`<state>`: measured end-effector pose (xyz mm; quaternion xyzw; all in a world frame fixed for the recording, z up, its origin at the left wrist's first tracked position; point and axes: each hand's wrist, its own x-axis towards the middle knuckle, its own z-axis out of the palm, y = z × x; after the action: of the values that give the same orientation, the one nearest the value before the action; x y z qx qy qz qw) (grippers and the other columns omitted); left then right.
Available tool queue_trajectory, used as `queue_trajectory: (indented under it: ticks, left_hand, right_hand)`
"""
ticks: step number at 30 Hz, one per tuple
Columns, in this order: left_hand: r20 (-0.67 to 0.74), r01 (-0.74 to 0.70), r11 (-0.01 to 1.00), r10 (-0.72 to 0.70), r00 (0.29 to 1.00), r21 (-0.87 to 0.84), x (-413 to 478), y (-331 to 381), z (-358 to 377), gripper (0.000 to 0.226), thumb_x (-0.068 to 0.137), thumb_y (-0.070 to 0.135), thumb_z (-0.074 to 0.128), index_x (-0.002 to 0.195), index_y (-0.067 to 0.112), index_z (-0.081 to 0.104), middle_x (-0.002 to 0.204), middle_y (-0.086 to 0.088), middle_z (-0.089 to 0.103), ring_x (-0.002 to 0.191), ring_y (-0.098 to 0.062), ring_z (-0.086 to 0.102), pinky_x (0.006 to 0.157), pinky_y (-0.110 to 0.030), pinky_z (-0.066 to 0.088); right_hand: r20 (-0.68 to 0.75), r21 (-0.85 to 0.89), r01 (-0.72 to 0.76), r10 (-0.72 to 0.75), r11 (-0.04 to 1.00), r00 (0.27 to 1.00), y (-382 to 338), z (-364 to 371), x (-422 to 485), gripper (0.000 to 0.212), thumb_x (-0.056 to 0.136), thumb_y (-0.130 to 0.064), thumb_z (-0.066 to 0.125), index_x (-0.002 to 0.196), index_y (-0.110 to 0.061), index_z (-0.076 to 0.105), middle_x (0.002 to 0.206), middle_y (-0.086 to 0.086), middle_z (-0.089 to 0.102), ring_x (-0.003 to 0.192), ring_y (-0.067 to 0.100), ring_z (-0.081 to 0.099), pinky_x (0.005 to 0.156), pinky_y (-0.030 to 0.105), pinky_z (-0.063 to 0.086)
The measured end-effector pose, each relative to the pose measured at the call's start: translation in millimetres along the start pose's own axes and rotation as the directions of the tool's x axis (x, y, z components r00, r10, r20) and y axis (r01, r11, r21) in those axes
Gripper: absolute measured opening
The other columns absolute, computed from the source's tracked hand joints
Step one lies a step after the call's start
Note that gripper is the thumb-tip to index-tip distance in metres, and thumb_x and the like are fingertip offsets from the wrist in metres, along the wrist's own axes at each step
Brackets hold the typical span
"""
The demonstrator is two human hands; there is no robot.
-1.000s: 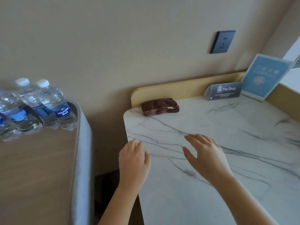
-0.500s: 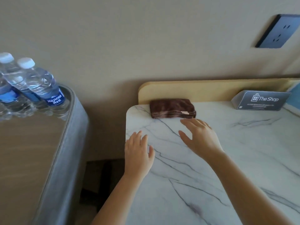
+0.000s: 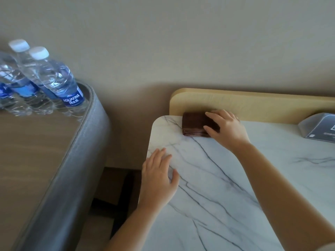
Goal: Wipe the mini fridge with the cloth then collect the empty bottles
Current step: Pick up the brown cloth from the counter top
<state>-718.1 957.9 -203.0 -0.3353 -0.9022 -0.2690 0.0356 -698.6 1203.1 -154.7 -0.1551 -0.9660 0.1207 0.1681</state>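
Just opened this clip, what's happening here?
A person is picking up the folded brown cloth at the back left corner of the marble tabletop. The right hand grips it, fingers on top and thumb at its front edge; the cloth lies on the table, not yet lifted. The left hand rests flat near the table's left edge. The water bottles stand untouched on the wood-topped cabinet alongside.

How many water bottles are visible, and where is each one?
3, all on the wooden top at left: the Aquafina bottle nearest the corner, a second bottle behind it, a third bottle cut by the left edge. More may be hidden there.
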Motion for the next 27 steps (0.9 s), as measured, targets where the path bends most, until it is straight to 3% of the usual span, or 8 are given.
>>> queue_trajectory:
  ticks: [7,17,24,27]
  left_hand:
    - [0.011,0.013,1.0,-0.013,1.0,0.007,0.5,-2.0,2.7,0.043,0.082,0.037,0.042,0.115,0.017,0.06,0.133,-0.001,0.052,0.129,-0.02,0.041,0.101,-0.039,0.037]
    - [0.001,0.019,1.0,-0.019,1.0,-0.003,0.7,-0.2,0.6,0.043,0.08,0.037,0.042,0.113,0.016,0.061,0.131,-0.003,0.053,0.127,-0.021,0.043,0.099,-0.04,0.037]
    - [-0.02,0.012,1.0,-0.013,1.0,-0.021,0.5,1.6,0.2,0.043,0.079,0.034,0.042,0.11,0.011,0.063,0.128,-0.008,0.056,0.124,-0.026,0.046,0.098,-0.043,0.036]
    - [-0.021,0.008,1.0,-0.009,1.0,-0.02,-0.2,1.0,0.7,0.042,0.08,0.032,0.043,0.11,0.011,0.063,0.128,-0.008,0.055,0.124,-0.026,0.046,0.098,-0.044,0.037]
  right_hand:
    - [0.149,0.02,-0.084,0.08,0.996,0.986,4.9,0.5,8.5,0.049,0.084,-0.043,0.058,0.129,-0.027,0.05,0.115,0.006,0.052,0.114,0.025,0.043,0.099,0.039,0.033]
    - [0.072,-0.073,-0.196,0.201,0.978,0.977,-19.6,-3.0,-41.2,0.054,0.079,-0.049,0.061,0.128,-0.026,0.051,0.11,0.007,0.053,0.104,0.027,0.047,0.088,0.04,0.033]
    - [-0.029,-0.07,-0.234,0.233,0.97,0.972,-40.6,-5.0,-91.6,0.052,0.066,-0.039,0.078,0.11,-0.015,0.064,0.086,0.013,0.059,0.075,0.035,0.056,0.068,0.042,0.043]
    - [-0.069,-0.076,-0.246,0.241,0.966,0.968,-49.7,-6.6,-110.5,0.049,0.068,-0.042,0.075,0.108,-0.015,0.065,0.083,0.011,0.058,0.07,0.032,0.055,0.063,0.041,0.044]
